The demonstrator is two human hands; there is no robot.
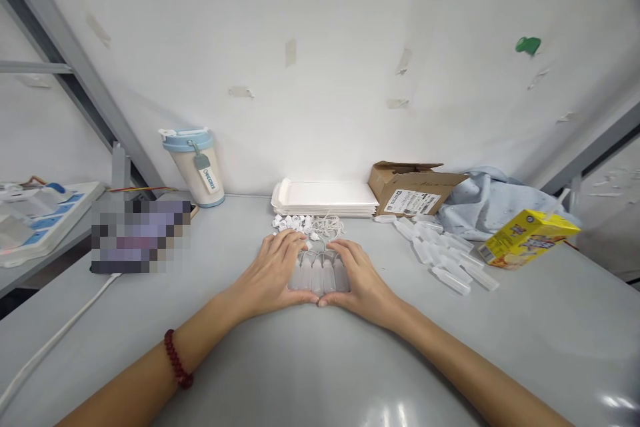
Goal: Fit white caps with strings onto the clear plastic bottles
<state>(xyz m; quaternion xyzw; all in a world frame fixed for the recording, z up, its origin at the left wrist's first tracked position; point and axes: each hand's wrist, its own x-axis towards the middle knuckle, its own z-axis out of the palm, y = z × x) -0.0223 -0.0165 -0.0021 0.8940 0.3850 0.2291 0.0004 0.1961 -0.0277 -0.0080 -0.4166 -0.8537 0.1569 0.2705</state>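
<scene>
A row of several small translucent plastic bottles [317, 275] lies side by side on the grey tabletop, necks pointing away from me. My left hand [274, 275] curves around the row's left side, and my right hand [369, 283] around its right side. Both thumbs lie along the near ends, their tips almost meeting. The fingertips reach the neck ends, so the row is enclosed between the two hands. Just beyond are small white caps [293, 222] and a tangle of thin white strings [329, 225].
Loose translucent bottles [440, 250] lie at right beside a yellow drink carton [527, 240] and a light blue cloth [480, 197]. Behind stand stacked white trays [325, 199] and an open cardboard box [415, 193]. A tumbler [195, 167], a blurred phone [145, 237] and its cable [60, 333] are at left.
</scene>
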